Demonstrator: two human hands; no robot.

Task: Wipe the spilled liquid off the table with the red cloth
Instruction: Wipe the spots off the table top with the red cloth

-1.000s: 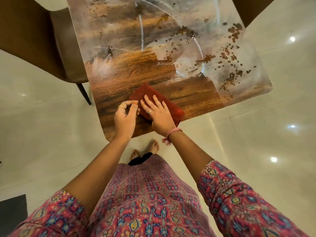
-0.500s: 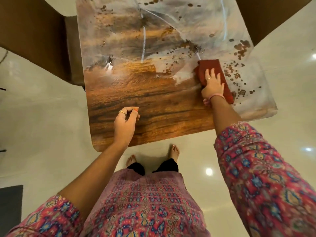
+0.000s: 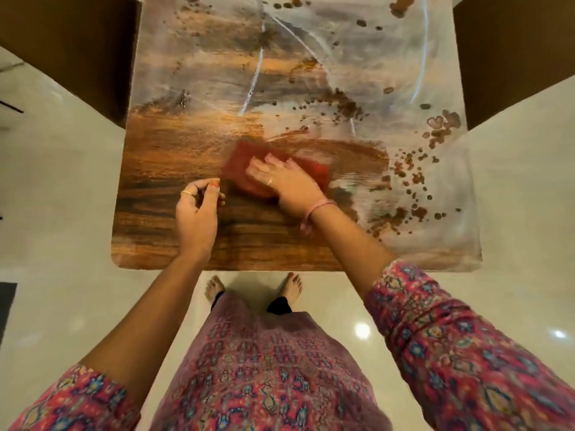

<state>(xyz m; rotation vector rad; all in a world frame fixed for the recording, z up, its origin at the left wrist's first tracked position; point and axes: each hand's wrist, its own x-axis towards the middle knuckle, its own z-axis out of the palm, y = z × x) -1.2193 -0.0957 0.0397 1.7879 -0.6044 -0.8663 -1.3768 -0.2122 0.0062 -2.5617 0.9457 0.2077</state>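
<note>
She stands at the near edge of the wooden bench, bare feet on the pale glossy floor just under its rim. Her right hand lies flat on the red cloth, fingers stretched out and pointing to the far left, palm pressing the cloth down onto the wood; nothing is curled round it. The cloth sits a little left of the bench's middle, in its near half, and shows out from under the hand on the left and on the right. It is blurred at the edges.

Her left hand rests on the bench just beside the cloth, on its near-left side. The fingers are bent inward, thumb and forefinger tips close together, and they hold nothing that I can see. There is a ring on that hand, and another on the right; a pink band circles the right wrist.

The spilled liquid lies as brown drops and blotches scattered down the right side of the bench, with more specks across the far part and a dark smeared streak running right from the cloth. The wood around the hands on the near left looks dark and free of drops, while the far and right parts shine with a whitish glare.

Brown chairs stand at the far left and far right corners of the bench. Her patterned pink sleeves and dress fill the near view.
</note>
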